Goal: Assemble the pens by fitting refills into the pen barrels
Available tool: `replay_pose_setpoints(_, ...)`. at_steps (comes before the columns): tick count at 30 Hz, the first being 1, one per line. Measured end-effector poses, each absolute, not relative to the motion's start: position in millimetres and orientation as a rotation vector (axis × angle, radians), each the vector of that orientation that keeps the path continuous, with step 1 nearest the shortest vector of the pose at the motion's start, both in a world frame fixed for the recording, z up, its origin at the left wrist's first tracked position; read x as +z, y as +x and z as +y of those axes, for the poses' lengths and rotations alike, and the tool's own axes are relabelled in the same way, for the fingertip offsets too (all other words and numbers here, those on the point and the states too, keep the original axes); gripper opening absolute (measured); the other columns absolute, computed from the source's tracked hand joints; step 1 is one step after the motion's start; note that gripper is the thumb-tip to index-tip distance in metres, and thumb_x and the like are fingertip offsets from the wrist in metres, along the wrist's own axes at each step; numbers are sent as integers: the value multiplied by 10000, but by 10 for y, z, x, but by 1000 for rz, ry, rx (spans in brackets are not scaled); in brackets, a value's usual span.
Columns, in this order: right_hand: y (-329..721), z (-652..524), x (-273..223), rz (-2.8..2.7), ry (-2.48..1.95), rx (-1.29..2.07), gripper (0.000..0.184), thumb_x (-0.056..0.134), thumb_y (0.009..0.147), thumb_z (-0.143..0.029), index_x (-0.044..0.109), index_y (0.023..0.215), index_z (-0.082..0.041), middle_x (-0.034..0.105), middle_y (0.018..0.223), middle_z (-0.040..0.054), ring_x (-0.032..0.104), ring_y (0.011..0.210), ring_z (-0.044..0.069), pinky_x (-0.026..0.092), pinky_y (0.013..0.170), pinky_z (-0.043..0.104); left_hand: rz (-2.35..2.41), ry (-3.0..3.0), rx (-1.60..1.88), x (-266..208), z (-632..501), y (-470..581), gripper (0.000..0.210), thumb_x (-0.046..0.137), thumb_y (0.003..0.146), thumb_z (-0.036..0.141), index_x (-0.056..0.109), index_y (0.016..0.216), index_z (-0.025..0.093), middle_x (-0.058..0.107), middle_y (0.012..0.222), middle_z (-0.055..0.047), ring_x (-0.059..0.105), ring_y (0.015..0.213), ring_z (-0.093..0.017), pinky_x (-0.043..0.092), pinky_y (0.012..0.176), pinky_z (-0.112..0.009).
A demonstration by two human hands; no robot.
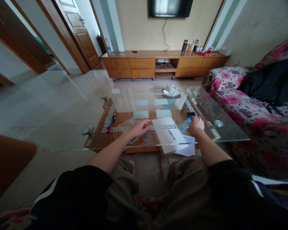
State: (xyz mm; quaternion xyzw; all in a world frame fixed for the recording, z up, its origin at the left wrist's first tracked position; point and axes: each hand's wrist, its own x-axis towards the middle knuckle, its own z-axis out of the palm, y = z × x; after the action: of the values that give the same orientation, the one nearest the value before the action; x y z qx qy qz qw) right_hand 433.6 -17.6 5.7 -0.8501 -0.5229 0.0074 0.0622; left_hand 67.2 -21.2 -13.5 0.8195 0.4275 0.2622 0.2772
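Note:
My left hand [141, 127] hovers over the near part of the glass table [139, 107], fingers loosely bent and apart, holding nothing visible. Its nearest neighbour in view is a small clear bottle [146, 138] seen through the glass. My right hand [196, 124] is closed at the table's right side, right beside a bunch of pens [191, 114] with dark ends. What its fingers grip, if anything, is hidden. Farther left lies another group of pens [111, 124], with black, red and blue showing. Several pale green squares [141, 114] form two rows in the middle.
Under the glass are a white box [166, 132] with a pen [172, 134] on it, and papers [188, 146]. A filled basket [171, 95] stands toward the back. A flowered sofa [230, 78] carrying a black bag [271, 80] is at right; a low wooden cabinet [118, 65] lines the wall.

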Motion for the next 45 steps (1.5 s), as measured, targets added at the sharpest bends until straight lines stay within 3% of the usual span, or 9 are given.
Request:
replay_pose_setpoints(18,4303,-194,101,-1595,-2544,-44,427,298,953,-128,636,1201,-44,585,1156,263,576,1093,308,468,891,408,1233,2276,736,-105,-178,640,332,535,908,275,629,1211,176,707,964,-62,642,818,-156,515,787,-291)
replay_pose_setpoints(23,4284,-180,89,-1649,-2499,-142,402,313,958,-143,627,1192,-54,569,1184,263,572,1087,305,453,890,407,1755,2343,745,42,-91,362,250,490,908,248,674,1064,181,656,1075,-121,590,1042,-263,447,960,-404)
replay_pose_setpoints(30,4135,-196,119,-1819,-2407,-247,347,414,946,-257,645,1157,-107,582,1185,229,573,1095,316,419,935,453,2618,1852,657,93,-128,-112,393,500,859,208,514,1237,105,502,1281,-242,414,1255,-400,364,1003,-566)
replay_pose_setpoints(34,4049,-192,130,-1881,-2375,-225,347,423,936,-256,656,1144,-105,592,1177,230,577,1088,315,417,928,445,2737,1590,591,-12,-126,-310,391,449,877,152,472,1264,102,483,1305,-255,411,1278,-386,372,1001,-565)
replay_pose_setpoints(38,3993,-193,163,-1926,-2361,-189,341,433,932,-249,660,1139,-100,599,1177,235,580,1093,309,417,922,422,2690,1527,501,-116,-78,-460,421,532,831,147,489,1249,120,507,1305,-236,449,1249,-383,411,979,-549)
replay_pose_setpoints(45,3950,-224,215,-1958,-2338,-180,335,449,925,-259,663,1128,-101,616,1150,226,588,1087,312,429,894,405,2658,1565,487,-105,-39,-462,441,585,790,130,556,1230,114,540,1237,-200,526,1181,-321,437,983,-427)
